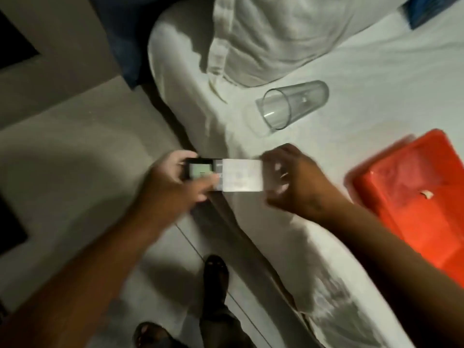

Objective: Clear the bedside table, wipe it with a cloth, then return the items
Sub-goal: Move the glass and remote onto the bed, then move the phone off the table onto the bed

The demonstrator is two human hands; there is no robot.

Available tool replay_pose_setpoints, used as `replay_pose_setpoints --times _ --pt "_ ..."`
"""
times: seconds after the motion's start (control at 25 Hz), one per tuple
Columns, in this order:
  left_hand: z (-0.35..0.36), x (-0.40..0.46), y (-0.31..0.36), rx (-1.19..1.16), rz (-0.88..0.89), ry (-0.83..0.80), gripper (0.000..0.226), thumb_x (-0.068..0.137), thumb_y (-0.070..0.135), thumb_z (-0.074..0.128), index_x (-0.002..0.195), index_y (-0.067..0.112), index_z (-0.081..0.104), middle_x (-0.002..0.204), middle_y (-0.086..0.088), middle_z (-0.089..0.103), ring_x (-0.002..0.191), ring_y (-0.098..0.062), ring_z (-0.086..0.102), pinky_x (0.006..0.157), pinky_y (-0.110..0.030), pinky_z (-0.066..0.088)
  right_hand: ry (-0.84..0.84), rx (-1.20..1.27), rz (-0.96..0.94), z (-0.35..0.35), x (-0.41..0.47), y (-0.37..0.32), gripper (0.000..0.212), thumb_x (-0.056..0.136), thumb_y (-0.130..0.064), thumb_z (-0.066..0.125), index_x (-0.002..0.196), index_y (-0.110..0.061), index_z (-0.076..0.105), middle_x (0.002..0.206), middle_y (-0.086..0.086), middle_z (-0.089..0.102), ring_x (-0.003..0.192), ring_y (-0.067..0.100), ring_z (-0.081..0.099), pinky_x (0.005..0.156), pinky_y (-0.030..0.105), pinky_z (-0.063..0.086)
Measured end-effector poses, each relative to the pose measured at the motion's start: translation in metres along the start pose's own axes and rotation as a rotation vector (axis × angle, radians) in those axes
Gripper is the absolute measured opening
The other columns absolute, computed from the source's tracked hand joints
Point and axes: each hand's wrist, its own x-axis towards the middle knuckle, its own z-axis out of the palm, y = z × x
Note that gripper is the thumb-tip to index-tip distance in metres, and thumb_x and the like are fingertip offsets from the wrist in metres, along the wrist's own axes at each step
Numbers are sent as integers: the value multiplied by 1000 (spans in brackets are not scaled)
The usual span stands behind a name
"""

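While my left hand [175, 179] grips a small dark device with a lit screen [200, 173] and my right hand [288, 180] pinches a white card [242, 175], both over the bed's edge [251, 229], the smooth clear plastic tumbler [292, 104] lies sidelong beyond, nearer my right, near a glossy red tray [414, 197].

A clear drinking glass [292, 104] lay on its side on the white bed [376, 79], its open mouth toward the bed's edge. An orange tray [411, 194] rested flat on the bed, further in than the glass. At the bed's edge, a small dark device [200, 172] with a lit screen met a white card [242, 175], both blurred.
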Motion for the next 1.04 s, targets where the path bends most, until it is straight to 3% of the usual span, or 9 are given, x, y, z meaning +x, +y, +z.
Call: replay_pose_setpoints --times 0.12,0.24,0.36,0.48,0.6,0.72,0.84,0.96,1.04 --pt "86 -1 19 276 228 -130 63 66 9 91 119 23 60 107 0 74 95 -11 73 82 -29 62 58 -176 -18 -70 1 65 60 56 8 81 114 -2 68 110 19 62 79 28 64 80 52 58" --pt "137 19 35 491 346 -42 57 66 32 89 115 23 61 101 3 76 90 -11 71 71 -19 55 48 -289 20 -107 29 107 63 59 10 79 120 -2 67 117 22 61 88 37 67 87 50 56" --pt "156 40 32 654 387 25 46 66 46 84 102 24 65 90 4 74 82 -15 68 64 -21 45 -28 -356 -5 -108 54 126 59 65 4 78 122 -2 66 117 23 62 98 38 63 91 43 50" --pt "161 51 22 694 385 65 46 67 47 83 102 23 65 90 2 75 83 -18 69 66 -24 48 -61 -382 25 -106 68 126 64 67 1 81 128 -1 63 119 24 60 100 37 61 92 40 47" --pt "147 43 10 526 451 -22 67 69 50 85 124 21 59 81 4 71 77 -6 65 76 -20 53 11 -447 195 -99 61 123 72 69 -2 81 134 4 51 127 30 52 111 45 59 99 46 48" --pt "59 24 -23 345 501 87 51 79 49 75 120 28 54 66 11 55 59 -2 55 61 -13 45 255 -230 145 -52 39 72 80 67 -9 85 137 -5 48 128 26 54 100 39 64 94 47 54" --pt "-30 7 -73 444 369 176 29 82 38 72 104 25 58 67 8 55 54 -1 53 63 -22 50 304 203 197 31 -1 1 54 73 -20 83 121 -30 59 108 5 68 72 0 66 67 17 57" --pt "-174 -1 -114 699 93 465 22 84 26 71 98 11 65 81 -6 67 78 -29 69 75 -35 55 -51 568 129 150 13 -123 39 80 -5 79 92 -38 60 92 -6 66 68 -8 64 58 4 48" --pt "-265 7 -133 803 -109 675 39 84 36 71 108 7 63 103 -15 70 100 -37 67 88 -42 55 -239 515 64 223 42 -196 31 85 -13 76 112 -23 65 108 3 67 92 10 69 80 19 56"
